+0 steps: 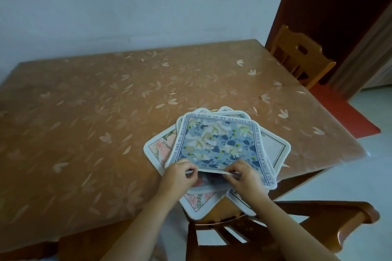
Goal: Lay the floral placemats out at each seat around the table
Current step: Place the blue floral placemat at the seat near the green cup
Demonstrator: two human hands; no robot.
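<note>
A fanned stack of several floral placemats lies near the table's front right corner. The top placemat (220, 144) is blue with white leaves and a lettered border. Its near edge is lifted off the stack. My left hand (180, 175) pinches that edge at the left and my right hand (244, 175) pinches it at the right. Below it a pink-flowered placemat (159, 150) pokes out to the left and a pale one (275, 148) to the right. Other placemats are mostly hidden under my hands.
The table (95, 112) wears an orange leaf-print cover. A dark wooden chair (297, 229) stands right in front of me at the near edge. A lighter wooden chair (301, 57) is at the far right side. A wall runs behind the table.
</note>
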